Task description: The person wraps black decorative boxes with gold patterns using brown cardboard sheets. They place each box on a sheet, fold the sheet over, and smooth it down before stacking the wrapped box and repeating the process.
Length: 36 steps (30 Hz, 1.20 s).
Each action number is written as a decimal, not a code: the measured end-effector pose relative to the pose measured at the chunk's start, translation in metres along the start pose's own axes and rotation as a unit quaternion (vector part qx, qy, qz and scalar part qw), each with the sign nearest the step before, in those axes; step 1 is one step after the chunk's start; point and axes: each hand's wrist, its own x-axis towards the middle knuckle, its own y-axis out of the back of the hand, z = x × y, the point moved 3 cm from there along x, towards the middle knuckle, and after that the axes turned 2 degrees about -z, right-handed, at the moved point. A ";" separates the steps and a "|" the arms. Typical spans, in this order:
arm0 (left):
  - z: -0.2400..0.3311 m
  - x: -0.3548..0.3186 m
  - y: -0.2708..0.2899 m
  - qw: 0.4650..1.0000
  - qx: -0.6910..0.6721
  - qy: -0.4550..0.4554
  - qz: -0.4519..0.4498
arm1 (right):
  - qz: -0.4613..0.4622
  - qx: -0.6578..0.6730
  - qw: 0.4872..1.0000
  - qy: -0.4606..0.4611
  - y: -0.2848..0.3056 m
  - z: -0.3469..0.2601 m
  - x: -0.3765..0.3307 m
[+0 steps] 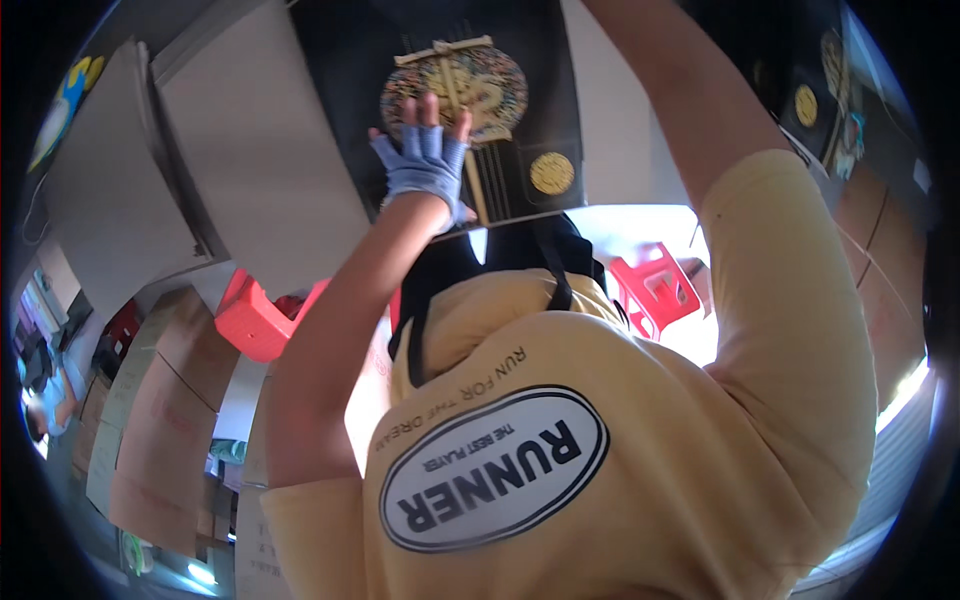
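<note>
My left hand (424, 165), in a grey-blue fingerless glove, lies with fingers spread on a black panel (340, 60). The panel bears a round multicoloured and gold ornament (500, 88) and a small round gold medallion (551, 173). My fingertips cover the ornament's lower left part. A pale gold strip (473, 185) runs down from the ornament, beside my hand. My right arm (690, 80) reaches up across the table and leaves the picture at the top edge, so its hand is out of sight.
The panel lies on a pale table (250, 110). A similar black panel (790, 75) with gold parts is at the far right. Red plastic stools (655, 290) stand under the table's near edge. Cardboard boxes (170, 430) are stacked at left, and another person (55, 395) is at the far left.
</note>
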 end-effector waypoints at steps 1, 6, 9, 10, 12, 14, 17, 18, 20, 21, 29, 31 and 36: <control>0.002 0.001 0.000 1.000 0.007 0.007 -0.007 | 0.010 -0.007 1.000 0.004 -0.003 -0.001 -0.014; 0.005 0.005 0.003 0.998 0.050 0.022 -0.017 | 0.091 -0.008 0.991 0.102 -0.035 -0.014 -0.129; 0.003 0.002 0.002 0.997 0.058 0.045 -0.030 | 0.029 -0.024 0.991 0.130 -0.036 -0.041 -0.196; 0.005 0.000 0.005 0.996 0.065 0.046 -0.029 | 0.003 -0.028 0.991 0.134 -0.040 -0.041 -0.216; 0.007 0.002 0.006 0.996 0.080 0.042 -0.012 | -0.053 -0.031 0.987 0.146 -0.049 -0.044 -0.259; 0.007 0.004 0.002 0.995 0.092 0.038 0.004 | -0.023 -0.041 0.991 0.129 -0.050 -0.052 -0.302; 0.002 0.000 -0.003 0.996 0.073 0.025 0.037 | 0.021 -0.105 0.981 0.160 -0.081 -0.075 -0.391; 0.002 0.000 -0.001 0.997 0.060 0.026 0.029 | 0.058 -0.094 0.981 0.163 -0.108 -0.074 -0.423; 0.005 -0.002 0.006 0.998 0.052 0.030 0.014 | 0.078 -0.068 0.981 0.165 -0.118 -0.065 -0.437; 0.006 -0.006 0.003 0.998 0.052 0.025 0.002 | 0.056 -0.053 0.985 0.155 -0.113 -0.071 -0.442; 0.014 -0.011 -0.005 0.996 0.039 0.013 0.085 | 0.102 0.372 0.893 -0.230 -0.041 -0.078 -0.445; 0.019 -0.016 -0.006 0.996 0.017 0.001 0.087 | 0.124 0.504 0.779 -0.351 -0.071 -0.058 -0.447; 0.021 -0.020 -0.010 0.989 -0.028 -0.043 0.139 | -0.291 0.289 0.856 -0.314 -0.065 -0.007 -0.407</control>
